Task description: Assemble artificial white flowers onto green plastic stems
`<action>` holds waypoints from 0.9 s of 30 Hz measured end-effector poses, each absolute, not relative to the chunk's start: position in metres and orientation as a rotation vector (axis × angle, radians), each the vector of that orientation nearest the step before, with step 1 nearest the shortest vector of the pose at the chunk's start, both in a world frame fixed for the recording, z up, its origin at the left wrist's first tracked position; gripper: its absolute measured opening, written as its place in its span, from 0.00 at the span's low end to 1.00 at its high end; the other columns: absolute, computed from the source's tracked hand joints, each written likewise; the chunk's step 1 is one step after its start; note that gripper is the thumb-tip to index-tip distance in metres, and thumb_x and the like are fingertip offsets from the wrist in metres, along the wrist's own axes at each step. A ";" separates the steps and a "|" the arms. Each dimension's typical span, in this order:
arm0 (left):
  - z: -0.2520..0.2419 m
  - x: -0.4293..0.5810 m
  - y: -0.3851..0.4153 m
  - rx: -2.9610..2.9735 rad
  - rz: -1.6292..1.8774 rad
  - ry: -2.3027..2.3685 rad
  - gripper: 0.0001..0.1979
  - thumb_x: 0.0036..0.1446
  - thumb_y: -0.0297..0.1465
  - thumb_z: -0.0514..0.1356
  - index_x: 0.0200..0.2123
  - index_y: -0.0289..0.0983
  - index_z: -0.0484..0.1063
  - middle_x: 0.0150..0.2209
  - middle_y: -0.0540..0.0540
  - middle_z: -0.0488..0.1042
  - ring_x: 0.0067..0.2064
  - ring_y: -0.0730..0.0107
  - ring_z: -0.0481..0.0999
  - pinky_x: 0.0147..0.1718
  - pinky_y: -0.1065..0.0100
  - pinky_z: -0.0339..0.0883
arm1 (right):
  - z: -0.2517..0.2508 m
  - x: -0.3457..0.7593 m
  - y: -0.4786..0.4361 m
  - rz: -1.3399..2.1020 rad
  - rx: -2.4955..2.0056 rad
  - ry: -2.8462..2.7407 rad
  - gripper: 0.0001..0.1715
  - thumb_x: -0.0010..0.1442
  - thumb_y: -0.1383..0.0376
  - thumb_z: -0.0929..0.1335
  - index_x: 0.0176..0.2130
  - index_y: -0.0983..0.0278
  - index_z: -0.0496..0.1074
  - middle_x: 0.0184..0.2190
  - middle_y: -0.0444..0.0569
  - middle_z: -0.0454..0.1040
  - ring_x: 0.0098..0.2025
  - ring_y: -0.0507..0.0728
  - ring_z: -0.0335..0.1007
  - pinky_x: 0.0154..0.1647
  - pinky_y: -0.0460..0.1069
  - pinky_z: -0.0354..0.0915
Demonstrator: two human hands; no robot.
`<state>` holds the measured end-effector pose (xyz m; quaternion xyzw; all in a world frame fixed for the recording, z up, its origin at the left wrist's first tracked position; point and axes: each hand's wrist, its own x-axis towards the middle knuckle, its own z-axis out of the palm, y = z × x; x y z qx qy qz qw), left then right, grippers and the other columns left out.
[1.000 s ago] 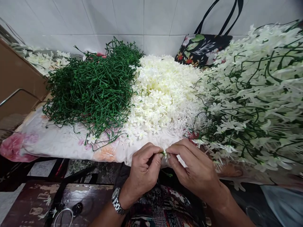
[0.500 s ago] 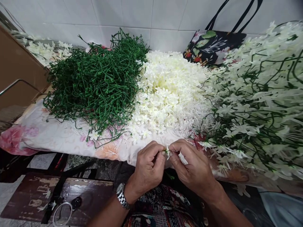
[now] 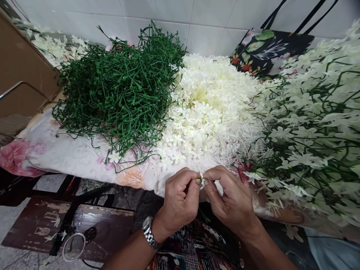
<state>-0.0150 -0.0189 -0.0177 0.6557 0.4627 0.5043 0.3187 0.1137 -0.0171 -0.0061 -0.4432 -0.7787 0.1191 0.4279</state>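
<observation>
My left hand (image 3: pixel 180 198) and my right hand (image 3: pixel 229 198) meet fingertip to fingertip at the front edge of the flowered cloth (image 3: pixel 70 161). Both are closed in a pinch on one small white artificial flower on a green stem (image 3: pixel 201 179). A watch sits on my left wrist. Behind the hands lies a heap of loose white blossoms (image 3: pixel 208 108). To its left is a tangled pile of bare green stems (image 3: pixel 118 86). A big mass of finished sprays, white flowers on green stems (image 3: pixel 315 123), fills the right side.
A black flowered tote bag (image 3: pixel 267 48) leans on the white tiled wall. A brown cardboard box (image 3: pixel 22 63) with a metal bar stands at the left. Below left is a dark low board (image 3: pixel 70 225) with a wire ring on it. More white flowers lie at the back left.
The view has shifted slightly left and down. My hands stay joined at the cloth's edge, working the same small flower; fingers moved only a little.
</observation>
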 end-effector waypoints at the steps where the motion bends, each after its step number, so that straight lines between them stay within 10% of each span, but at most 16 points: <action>1: -0.017 -0.015 -0.019 1.707 1.328 1.217 0.10 0.55 0.22 0.52 0.22 0.37 0.61 0.19 0.54 0.59 0.22 0.77 0.59 0.21 0.74 0.53 | -0.007 0.113 -0.017 0.288 -1.110 -1.934 0.08 0.59 0.76 0.61 0.35 0.63 0.62 0.25 0.44 0.65 0.27 0.50 0.63 0.27 0.45 0.63; 27: -0.025 -0.022 -0.024 0.885 1.469 0.968 0.08 0.56 0.35 0.59 0.29 0.36 0.70 0.22 0.53 0.64 0.24 0.77 0.63 0.25 0.75 0.60 | 0.017 0.137 -0.041 0.251 -1.156 -2.048 0.14 0.61 0.66 0.64 0.47 0.68 0.65 0.37 0.53 0.70 0.37 0.53 0.67 0.37 0.46 0.67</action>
